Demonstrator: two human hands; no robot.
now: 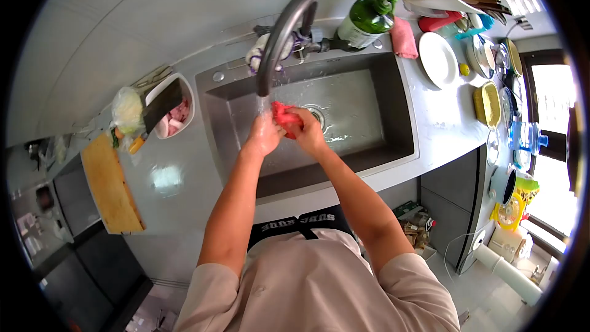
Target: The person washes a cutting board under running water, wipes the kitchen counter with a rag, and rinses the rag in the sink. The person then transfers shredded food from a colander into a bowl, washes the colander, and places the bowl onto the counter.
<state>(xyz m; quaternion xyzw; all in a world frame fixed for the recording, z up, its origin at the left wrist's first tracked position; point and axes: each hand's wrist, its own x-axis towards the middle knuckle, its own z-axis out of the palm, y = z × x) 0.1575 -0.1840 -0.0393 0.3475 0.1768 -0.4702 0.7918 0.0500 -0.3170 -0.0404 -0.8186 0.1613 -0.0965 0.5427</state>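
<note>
Over the metal sink, a bunched red cloth is between my two hands. My right hand grips it, its fingers wrapped round the cloth. My left hand is at the cloth's left side, wet, under water running from the curved grey faucet; its fingers are partly hidden by the water and the cloth. Behind the faucet hangs a white and purple cloth. The drain shows just right of my right hand.
Left of the sink are a white container of meat with a dark blade across it, bagged vegetables and a wooden board. To the right are a green bottle, a pink cloth, a white plate and a yellow basket.
</note>
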